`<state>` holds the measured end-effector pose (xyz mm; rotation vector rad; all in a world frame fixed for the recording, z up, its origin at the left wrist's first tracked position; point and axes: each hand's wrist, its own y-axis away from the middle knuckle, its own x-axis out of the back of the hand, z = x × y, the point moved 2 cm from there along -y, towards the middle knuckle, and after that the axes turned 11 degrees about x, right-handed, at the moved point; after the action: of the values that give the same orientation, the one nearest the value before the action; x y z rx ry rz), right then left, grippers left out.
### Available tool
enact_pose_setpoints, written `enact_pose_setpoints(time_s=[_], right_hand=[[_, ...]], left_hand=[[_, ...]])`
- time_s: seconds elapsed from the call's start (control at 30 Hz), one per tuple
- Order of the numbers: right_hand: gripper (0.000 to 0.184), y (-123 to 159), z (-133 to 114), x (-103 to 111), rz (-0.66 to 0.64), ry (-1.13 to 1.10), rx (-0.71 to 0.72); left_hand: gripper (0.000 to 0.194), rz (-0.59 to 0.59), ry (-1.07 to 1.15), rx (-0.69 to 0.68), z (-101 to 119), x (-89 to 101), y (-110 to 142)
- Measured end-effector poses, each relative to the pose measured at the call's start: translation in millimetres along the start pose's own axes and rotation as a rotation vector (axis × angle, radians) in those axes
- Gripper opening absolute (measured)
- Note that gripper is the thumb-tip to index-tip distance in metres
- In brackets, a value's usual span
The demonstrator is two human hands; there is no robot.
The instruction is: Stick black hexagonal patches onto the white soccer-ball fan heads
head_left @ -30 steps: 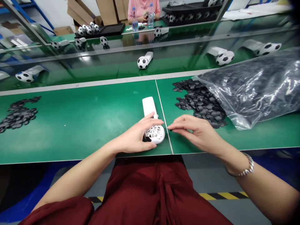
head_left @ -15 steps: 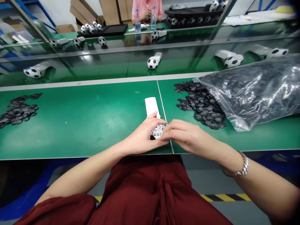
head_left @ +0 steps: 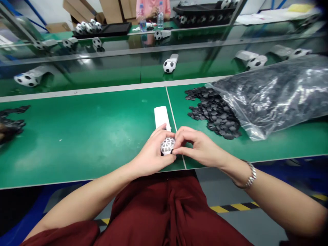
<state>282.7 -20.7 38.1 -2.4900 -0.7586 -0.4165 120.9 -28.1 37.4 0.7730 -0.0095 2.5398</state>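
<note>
A white device sits on the green tabletop in front of me, its flat white handle (head_left: pixel 161 116) pointing away and a lattice-covered ball (head_left: pixel 167 146) at its near end. My left hand (head_left: pixel 152 153) curls around the ball from the left, thumb at its near side and fingers over its far side. From the right, the fingertips of my right hand (head_left: pixel 197 145) are pinched together against the ball's edge. Whatever they pinch, if anything, is too small to make out. Beyond my right hand, loose black pieces (head_left: pixel 220 118) lie in a pile.
A clear plastic bag (head_left: pixel 279 95) full of black pieces lies right. More black pieces (head_left: pixel 15 118) are at the left edge, beside a blurred brownish shape. Across a belt (head_left: pixel 107 73) carrying football-patterned devices (head_left: pixel 169 65), a person (head_left: pixel 153 10) in pink sits behind bottles (head_left: pixel 160 17).
The view has shifted slightly. My right fingertips have moved a little around the ball's right edge, and more of the lattice shows. A brownish shape has appeared by the left pile.
</note>
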Motion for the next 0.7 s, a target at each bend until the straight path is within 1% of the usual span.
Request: enact_pose_setpoints(time_s=[0.13,0.2,0.23,0.3,0.37,0.4,0.47,0.57,0.63,0.7], right_hand=[[0.016,2.0,3.2,-7.3,0.052,-0.062,-0.09],[0.014,7.2,6.5,-1.8,0.059,-0.023,-0.093],[0.012,11.5,8.5,5.1,0.07,0.046,-0.093],[0.008,23.6,13.4,27.0,0.129,0.303,-0.108],[0.005,38.0,19.1,53.1,0.201,0.667,-0.147],[0.004,44.7,22.4,64.1,0.2,0.833,-0.171],[0.006,54.6,30.0,77.9,0.121,1.038,-0.19],[0.015,60.7,39.8,81.8,-0.023,1.16,-0.139],[0.021,60.9,43.6,80.7,-0.065,1.224,-0.114],[0.026,59.5,44.2,80.2,-0.054,1.258,-0.119]], left_hand=[[0.038,-0.014,-0.015,0.037,-0.5,1.1,0.9],[0.038,-0.03,-0.035,0.046,-1.7,1.9,0.9],[0.039,-0.035,-0.045,0.057,-2.3,2.3,0.9],[0.043,-0.047,-0.055,0.092,-3.6,3.0,1.1],[0.046,-0.056,-0.05,0.117,-4.7,3.7,1.4],[0.046,-0.064,-0.05,0.12,-5.1,4.2,1.3],[0.047,-0.081,-0.061,0.114,-6.1,5.9,0.4],[0.048,-0.134,-0.088,0.066,-6.8,10.2,-1.2],[0.047,-0.185,-0.095,0.011,-6.0,12.5,-0.7],[0.047,-0.203,-0.099,0.0,-5.1,12.9,1.4]])
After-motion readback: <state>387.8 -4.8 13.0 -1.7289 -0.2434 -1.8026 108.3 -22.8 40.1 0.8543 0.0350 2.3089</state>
